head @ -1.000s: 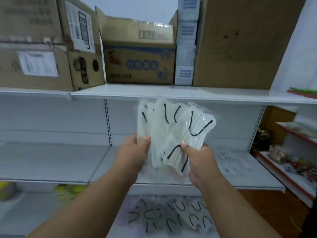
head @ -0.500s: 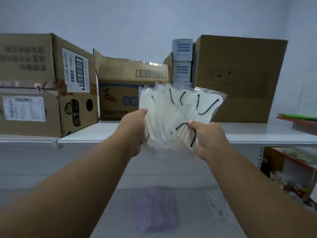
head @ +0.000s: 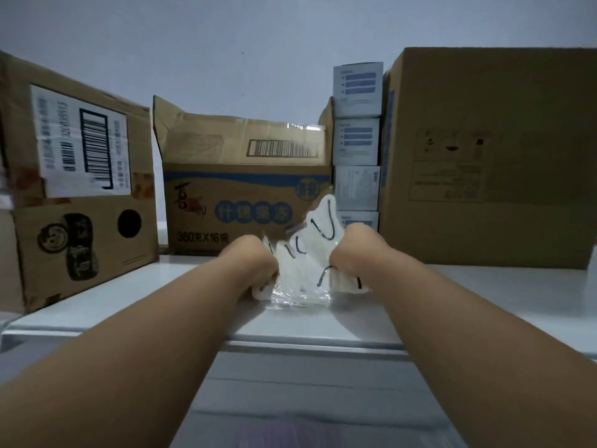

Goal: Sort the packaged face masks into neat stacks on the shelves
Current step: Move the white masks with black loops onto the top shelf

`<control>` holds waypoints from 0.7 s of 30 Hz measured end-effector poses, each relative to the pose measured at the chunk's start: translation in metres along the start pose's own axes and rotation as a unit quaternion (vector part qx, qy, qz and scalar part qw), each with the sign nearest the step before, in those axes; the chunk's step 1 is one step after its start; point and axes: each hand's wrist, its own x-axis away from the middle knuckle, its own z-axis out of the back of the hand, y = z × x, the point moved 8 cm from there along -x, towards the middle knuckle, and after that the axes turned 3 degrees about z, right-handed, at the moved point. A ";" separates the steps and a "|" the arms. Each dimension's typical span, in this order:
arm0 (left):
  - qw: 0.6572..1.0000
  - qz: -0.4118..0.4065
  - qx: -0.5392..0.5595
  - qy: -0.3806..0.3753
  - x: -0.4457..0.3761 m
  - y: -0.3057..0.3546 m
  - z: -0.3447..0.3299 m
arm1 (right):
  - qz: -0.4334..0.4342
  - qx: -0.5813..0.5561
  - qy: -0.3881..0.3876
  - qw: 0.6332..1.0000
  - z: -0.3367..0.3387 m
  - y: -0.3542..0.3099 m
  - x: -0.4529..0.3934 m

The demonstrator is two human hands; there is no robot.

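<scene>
In the head view, the bundle of white face masks in clear plastic packets [head: 307, 270] is being set down on the white metal top shelf [head: 452, 295], its lower edge touching the shelf, just in front of the brown cardboard box with blue print [head: 239, 202]. The left hand [head: 250, 263] and right hand [head: 353, 250] grip the bundle's two sides, fingers curled round the packets, both forearms stretched forward and up. Next, I judge, the fanned packets need squaring into a flat stack before letting go.
</scene>
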 end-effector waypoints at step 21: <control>0.946 -0.248 -0.023 0.208 0.107 -0.002 0.051 | 0.125 0.195 0.105 0.967 0.023 -0.055 0.096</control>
